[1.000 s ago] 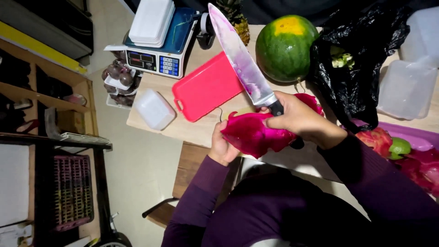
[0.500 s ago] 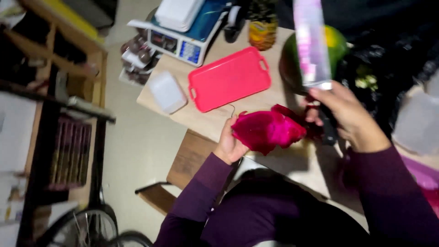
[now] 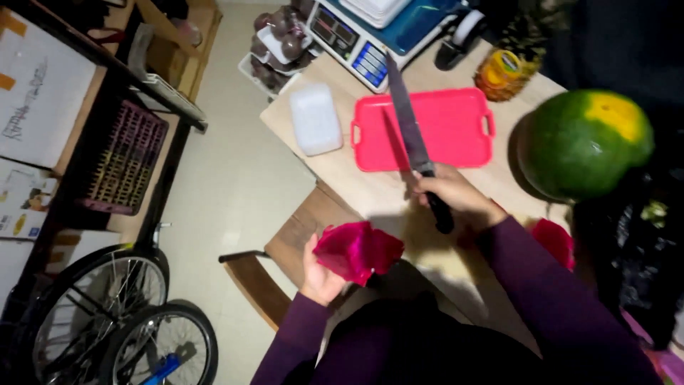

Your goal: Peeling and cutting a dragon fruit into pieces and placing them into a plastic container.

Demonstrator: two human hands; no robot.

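Note:
My right hand (image 3: 450,196) grips the black handle of a large kitchen knife (image 3: 410,135); its blade points away from me over the red plastic tray (image 3: 456,132). My left hand (image 3: 320,274) holds a piece of magenta dragon fruit peel (image 3: 356,251) off the near-left edge of the wooden table (image 3: 385,189). More magenta peel (image 3: 554,242) lies on the table to the right of my right forearm.
A green watermelon (image 3: 584,142) sits at the right, a pineapple (image 3: 509,68) and a weighing scale (image 3: 363,46) at the back, a white lidded box (image 3: 315,120) left of the tray. A black bag (image 3: 634,264) is at far right. A wooden stool (image 3: 263,274), bicycle wheels (image 3: 107,335) and shelves stand at left.
My right hand has swung the knife down and left, so the blade now lies over the red tray. My left hand has carried the peel off the table's edge.

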